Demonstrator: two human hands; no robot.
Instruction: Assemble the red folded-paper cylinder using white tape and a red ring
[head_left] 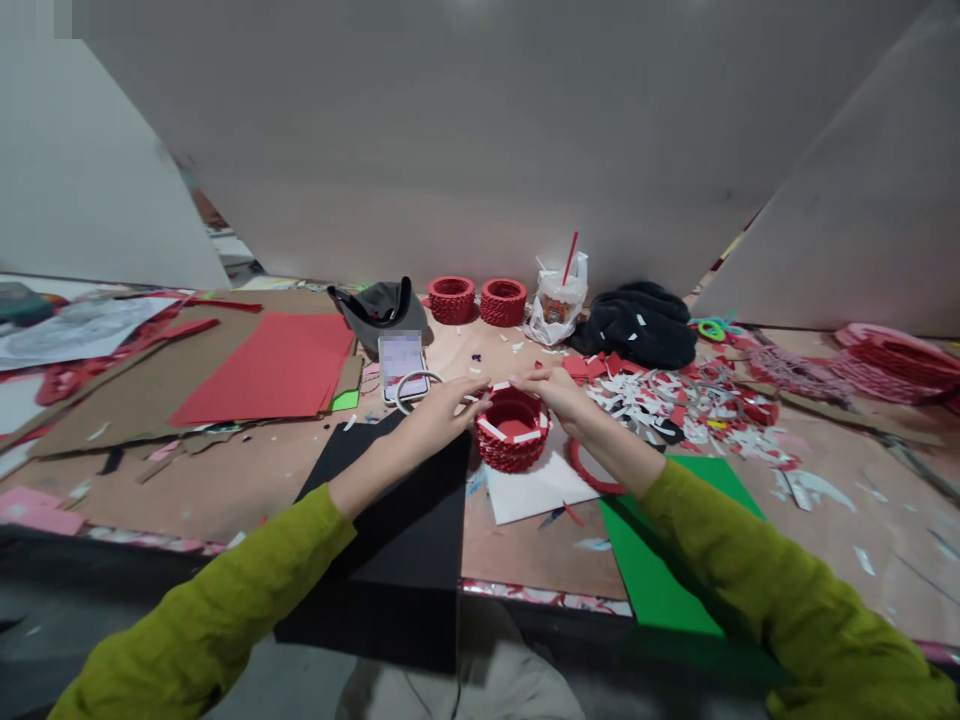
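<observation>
Several red sheets (pixel 262 370) at far left, stacked on cardboard (pixel 97 400), none under your hands. Next along, a black sheet (pixel 390 500) passes beneath your left forearm and hangs over the table edge; a phone (pixel 403 368) lies beyond it, beside a dark cap (pixel 386 315).

Your left hand (pixel 454 408): fingers bent at the left side of the middle ring's rim. Whether thumb and fingers pinch it, cannot tell.

At the back, two red rings (pixel 451 308) stand side by side, walls textured, tops smooth and red. They read as finished, or close to it.

Between your hands, the middle ring (pixel 513 457) rests upright, partly over a white sheet (pixel 517 497). Textured covering wraps all the wall that shows, so that part looks done. White strips (pixel 531 436) sit along the rim with gaps between them; the top is not yet smooth and red like the back pair. Judged by those, the rim is what remains.

Your right hand (pixel 559 395): fingers reach over the far rim. Firmness of hold, cannot tell.

Just right, under your forearm, a thin red ring (pixel 600 488) lies apart, not joined to anything. Past it, a green sheet (pixel 701 490) and a heap of paper scraps (pixel 660 400).
</observation>
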